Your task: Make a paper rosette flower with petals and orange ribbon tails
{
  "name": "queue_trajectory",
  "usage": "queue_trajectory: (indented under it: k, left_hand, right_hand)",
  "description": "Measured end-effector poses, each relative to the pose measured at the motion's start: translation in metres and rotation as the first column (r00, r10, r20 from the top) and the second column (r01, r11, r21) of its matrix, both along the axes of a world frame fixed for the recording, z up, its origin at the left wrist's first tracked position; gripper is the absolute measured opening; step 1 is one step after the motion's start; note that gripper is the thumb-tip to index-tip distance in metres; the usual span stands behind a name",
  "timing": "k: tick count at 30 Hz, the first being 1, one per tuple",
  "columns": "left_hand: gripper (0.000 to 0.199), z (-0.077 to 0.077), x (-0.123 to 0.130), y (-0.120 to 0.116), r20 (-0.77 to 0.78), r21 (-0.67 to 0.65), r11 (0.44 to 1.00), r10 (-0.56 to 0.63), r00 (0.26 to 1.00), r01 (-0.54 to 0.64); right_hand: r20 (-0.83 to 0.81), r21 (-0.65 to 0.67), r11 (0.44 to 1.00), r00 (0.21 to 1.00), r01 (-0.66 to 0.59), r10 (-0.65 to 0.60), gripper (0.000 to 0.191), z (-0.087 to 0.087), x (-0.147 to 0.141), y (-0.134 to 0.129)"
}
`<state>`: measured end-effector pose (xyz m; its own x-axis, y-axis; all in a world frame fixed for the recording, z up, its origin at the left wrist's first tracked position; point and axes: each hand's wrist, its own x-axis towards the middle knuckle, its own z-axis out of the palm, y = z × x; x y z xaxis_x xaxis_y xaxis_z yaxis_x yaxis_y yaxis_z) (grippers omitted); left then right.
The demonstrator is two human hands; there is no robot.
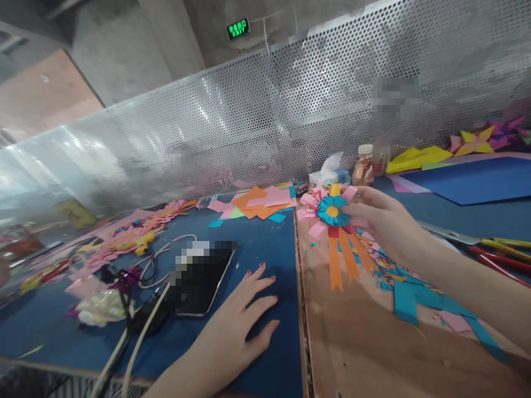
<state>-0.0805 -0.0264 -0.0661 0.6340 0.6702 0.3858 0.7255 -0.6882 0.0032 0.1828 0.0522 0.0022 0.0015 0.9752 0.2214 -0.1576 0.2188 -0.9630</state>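
A paper rosette [333, 211] is pinched at its right side by my right hand [379, 218]. It has pink loops, a blue pleated ring, a yellow round centre and orange tails that hang down over the brown board. My left hand [238, 318] lies on the blue tabletop with its fingers spread and nothing in it. Just left of that hand is a dark phone or tablet [203, 287], partly blurred out, with cables beside it. Blue, pink and orange paper scraps [431, 301] lie under my right forearm.
Scissors [493, 243] with yellow and red handles lie at the right. Behind stand a bottle [364, 166] and a tissue box [329, 176]. Stacked coloured paper [263, 202] sits at the back, paper pieces [124, 235] at left, blue sheets [477, 179] at right. A perforated metal screen [232, 130] closes the rear.
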Motion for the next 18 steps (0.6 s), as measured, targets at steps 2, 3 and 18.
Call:
queue_trajectory:
  k: [2, 3, 18]
  left_hand:
    - [0.022, 0.0010, 0.0014, -0.0006, -0.020, 0.036, 0.999, -0.010, 1.000, 0.010]
    - [0.022, 0.0012, 0.0020, -0.0011, -0.029, 0.059, 0.998, -0.015, 0.999, 0.017]
    - [0.032, -0.0045, -0.0038, -0.0025, -0.001, 0.054, 0.999, -0.003, 1.000, 0.003]
  right_hand:
    - [0.003, 0.001, 1.000, 1.000, 0.005, -0.005, 0.021, -0.0005, 0.0001, 0.0003]
    - [0.003, 0.004, 1.000, 1.000, 0.003, -0.003, 0.020, -0.0007, 0.0002, 0.0004]
    - [-0.011, -0.027, 0.999, 0.999, 0.032, -0.033, 0.021, 0.0022, -0.0065, -0.0032]
